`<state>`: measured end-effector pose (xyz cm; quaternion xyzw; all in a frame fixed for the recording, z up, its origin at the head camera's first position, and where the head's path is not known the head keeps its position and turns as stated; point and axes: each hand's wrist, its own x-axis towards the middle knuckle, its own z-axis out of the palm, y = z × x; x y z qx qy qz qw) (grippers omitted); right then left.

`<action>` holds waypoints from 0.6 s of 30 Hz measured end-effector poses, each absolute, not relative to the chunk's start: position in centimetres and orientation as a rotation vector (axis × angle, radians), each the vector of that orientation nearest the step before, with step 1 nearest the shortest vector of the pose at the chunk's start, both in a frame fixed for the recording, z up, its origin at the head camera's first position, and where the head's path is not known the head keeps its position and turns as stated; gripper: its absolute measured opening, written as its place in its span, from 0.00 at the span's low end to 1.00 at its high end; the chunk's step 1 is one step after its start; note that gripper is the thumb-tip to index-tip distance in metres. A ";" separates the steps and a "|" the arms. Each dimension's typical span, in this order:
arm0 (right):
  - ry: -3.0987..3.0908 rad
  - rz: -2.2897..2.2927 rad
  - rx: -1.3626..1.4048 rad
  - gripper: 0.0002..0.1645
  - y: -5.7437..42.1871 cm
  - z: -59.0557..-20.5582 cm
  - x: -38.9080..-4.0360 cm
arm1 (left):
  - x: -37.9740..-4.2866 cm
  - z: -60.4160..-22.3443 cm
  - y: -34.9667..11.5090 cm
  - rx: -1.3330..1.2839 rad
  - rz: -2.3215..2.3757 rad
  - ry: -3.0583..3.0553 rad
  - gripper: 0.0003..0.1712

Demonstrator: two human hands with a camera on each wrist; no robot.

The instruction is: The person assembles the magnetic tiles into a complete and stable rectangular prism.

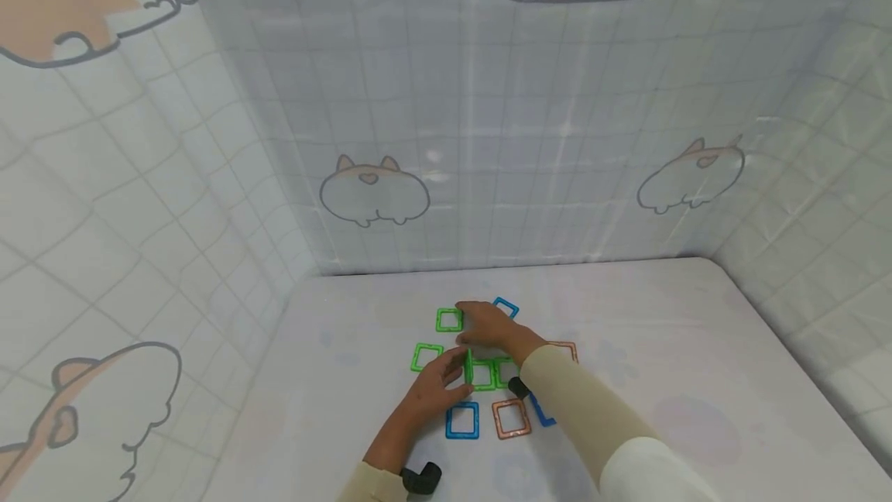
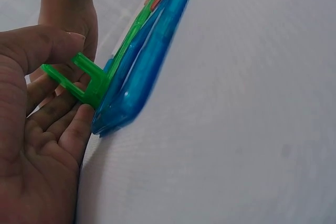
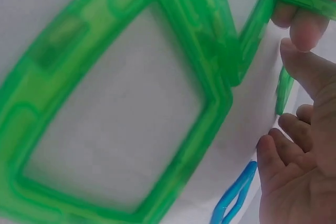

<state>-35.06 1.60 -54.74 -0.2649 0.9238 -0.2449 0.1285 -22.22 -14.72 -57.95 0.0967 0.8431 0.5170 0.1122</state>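
Note:
My left hand (image 1: pixel 433 387) holds an upright green square magnetic tile (image 1: pixel 468 369) between thumb and fingers; the left wrist view shows the tile (image 2: pixel 97 85) edge-on. It stands at the left side of two flat green tiles (image 1: pixel 483 388) lying side by side. My right hand (image 1: pixel 485 325) reaches over beyond them, thumb and fingers apart. Its fingertips are right at the right edge of another flat green square tile (image 1: pixel 438 321). In the right wrist view that far green tile (image 3: pixel 284 94) shows between the thumb and fingers.
Another green tile (image 1: pixel 416 356) lies left of my hands. Nearer me lie a blue square (image 1: pixel 462 436), an orange square (image 1: pixel 514 434) and a blue tile (image 1: pixel 540 414). A blue tile (image 1: pixel 507 303) lies behind my right hand; an orange one (image 1: pixel 574 350) is partly under the right forearm.

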 end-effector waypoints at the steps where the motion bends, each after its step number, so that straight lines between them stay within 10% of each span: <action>1: 2.690 -0.698 -0.762 0.46 1.5 -54.7 -35.0 | -22.2 -58.0 -14.7 0.284 1.519 2.477 0.42; 18: 2.683 -0.633 -0.754 0.46 -0.3 -53.9 -34.4 | -22.4 -58.5 -15.0 0.356 1.537 2.463 0.42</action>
